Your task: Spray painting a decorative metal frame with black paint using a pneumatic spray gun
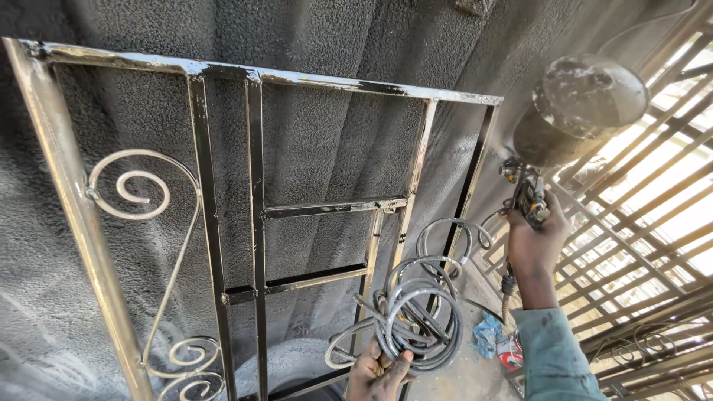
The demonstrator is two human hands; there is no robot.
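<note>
Right hand (536, 241) gripping spray gun (529, 194), fingers (520, 223) clenched round the handle, paint cup (581, 108) sitting directly above the knuckles, tilted. Nozzle pointing left of the fingers, toward the right upright of the metal gate frame (256, 215). Frame lying just left of and beyond the right fingers, long bars running vertical, top rail slanting down to the right. Right hand nearer that upright than the left.

Left hand (379, 375) holding low, fingers curled round the coiled hose (420, 315), loops standing up from the grip and overlapping the frame's lower right section. Hose leaving below the right wrist.

Hard to make out: trigger finger buried behind the gun body, so trigger state unknowable; no spray visible. Left palm cut off by the bottom edge. Frame's lower rail out of view. Stacked grilles (639, 245) right of the right hand, blown out by backlight. Blue rag (486, 336) and red can (509, 353) on the ground between the wrists, partly hidden.
</note>
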